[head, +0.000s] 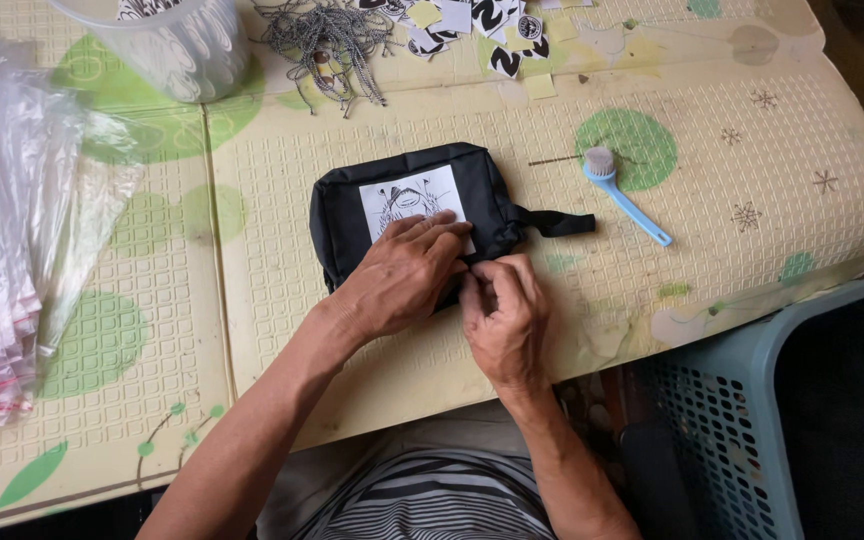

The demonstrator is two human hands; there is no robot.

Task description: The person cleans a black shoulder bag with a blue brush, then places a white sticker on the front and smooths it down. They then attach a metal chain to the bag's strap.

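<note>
- Where the fingers [474,283] of both hands meet, at the near right corner of a small black pouch [415,208], they are pinched together on something too small to make out.
- Lying flat on the pouch, the left hand [401,275] covers the lower part of a white card [413,199] with a black drawing, fingers pressed down and pointing toward the right hand [504,318].
- That right hand is curled, its fingertips bunched tight at the pouch's edge.
- A black strap [555,222] trails from the pouch's right side onto the mat.
- All of it sits on a cream foam mat [732,260] with an embossed grid, green circles, leaves and small snowflake marks; a seam runs down it left of the pouch.
- Just right of the strap lies a light blue brush [624,196] with a round head.
- Farther off are a tangle of grey cords [324,40], scattered black-and-white tags [472,22] and a clear plastic tub [172,42].
- A stack of clear plastic bags [7,220] fills the left edge.
- Beyond the mat's rounded right corner stands a pale blue perforated basket [742,420] on dark floor.
</note>
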